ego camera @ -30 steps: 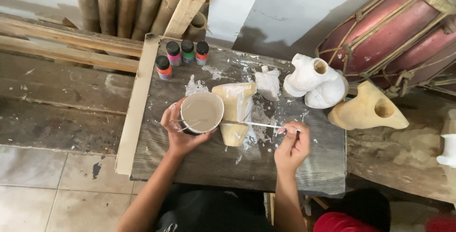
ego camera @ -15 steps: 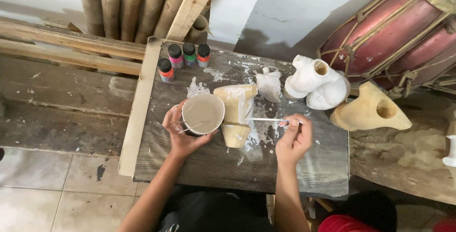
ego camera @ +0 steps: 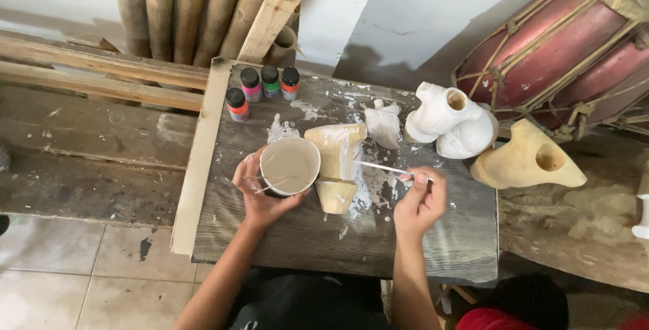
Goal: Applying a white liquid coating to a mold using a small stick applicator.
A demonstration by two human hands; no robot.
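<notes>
Left hand (ego camera: 260,195) grips cup of grey-white paint (ego camera: 291,166); right hand (ego camera: 420,201) pinches thin brush (ego camera: 382,167), tip touching half-painted wooden carving (ego camera: 337,162) lying between both hands on paint-spattered board (ego camera: 351,249).

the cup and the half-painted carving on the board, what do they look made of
The cup in the left hand looks like thin plastic or paper, smeared and filled with matte greyish-white paint. The carving looks like pale raw wood: bare tan surfaces, white coat only partly covering it. The right hand holds a thin brush.
</notes>
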